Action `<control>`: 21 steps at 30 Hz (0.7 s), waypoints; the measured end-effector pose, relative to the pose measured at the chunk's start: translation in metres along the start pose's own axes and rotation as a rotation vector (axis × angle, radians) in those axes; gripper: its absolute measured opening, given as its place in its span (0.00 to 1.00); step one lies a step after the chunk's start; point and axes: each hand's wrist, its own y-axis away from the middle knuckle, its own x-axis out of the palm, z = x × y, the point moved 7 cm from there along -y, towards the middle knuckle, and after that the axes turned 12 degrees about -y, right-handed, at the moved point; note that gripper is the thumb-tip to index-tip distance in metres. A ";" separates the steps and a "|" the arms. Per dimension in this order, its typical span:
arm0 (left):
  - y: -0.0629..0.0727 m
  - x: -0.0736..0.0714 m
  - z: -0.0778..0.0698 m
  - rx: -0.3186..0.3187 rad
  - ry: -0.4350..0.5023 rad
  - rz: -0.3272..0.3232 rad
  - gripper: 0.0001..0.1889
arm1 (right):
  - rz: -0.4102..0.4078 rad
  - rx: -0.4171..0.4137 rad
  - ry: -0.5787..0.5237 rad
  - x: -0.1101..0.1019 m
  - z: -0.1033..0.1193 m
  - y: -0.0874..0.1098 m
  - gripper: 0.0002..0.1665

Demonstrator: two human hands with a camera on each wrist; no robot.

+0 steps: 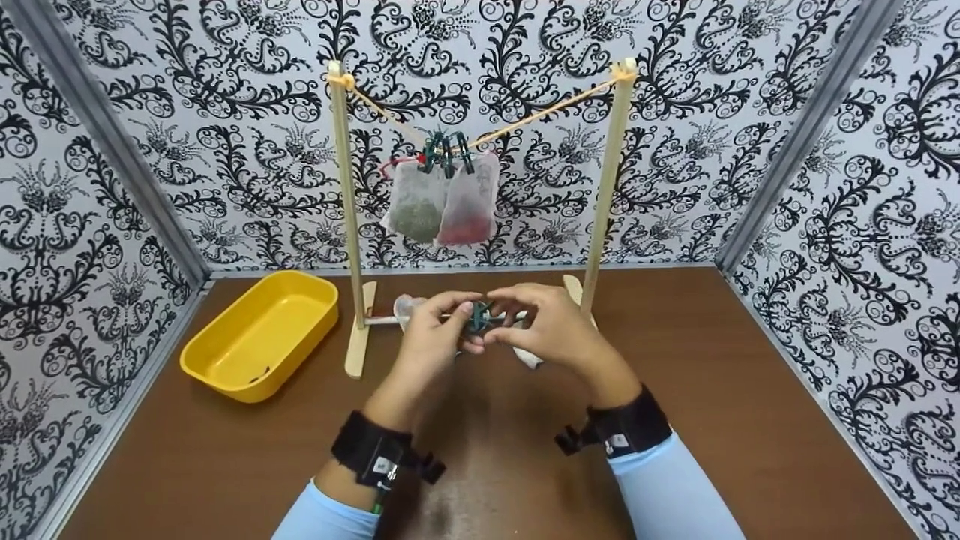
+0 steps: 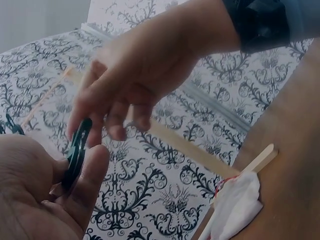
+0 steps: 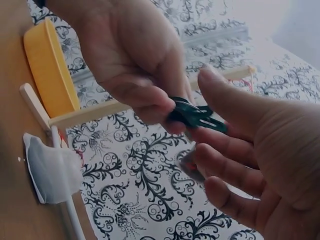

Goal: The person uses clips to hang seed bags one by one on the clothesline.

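Note:
In front of the wooden stand, both hands meet over a dark green clothespin [image 1: 478,316]. The left hand [image 1: 431,330] pinches it between thumb and fingers; in the left wrist view the clothespin [image 2: 77,152] stands up from that grip. Close on the other side is the right hand [image 1: 559,322], its thumb lifted off and its fingers loosely bent. The right wrist view has the clothespin's far end [image 3: 212,122] right at the right index finger. Behind, a sheer pouch with green contents [image 1: 415,210] and another with red contents [image 1: 466,221] hang from a cord by several green clothespins [image 1: 448,154].
The stand has two upright posts [image 1: 611,172] joined by a sagging orange cord [image 1: 551,112] and a low white bar [image 1: 381,320]. White pouches [image 3: 52,170] lie by the bar, partly hidden by the hands. A yellow tray [image 1: 259,334] with a small dark item sits left.

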 end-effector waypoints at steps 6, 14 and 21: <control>0.006 0.004 -0.001 -0.007 0.052 0.045 0.14 | -0.035 -0.048 0.018 0.001 0.006 0.003 0.28; -0.006 -0.026 0.019 0.014 -0.258 -0.113 0.14 | -0.066 -0.083 0.126 -0.006 0.007 -0.001 0.23; -0.021 -0.069 0.081 -0.093 -0.929 -0.250 0.22 | -0.179 -0.109 0.202 -0.022 0.008 0.007 0.12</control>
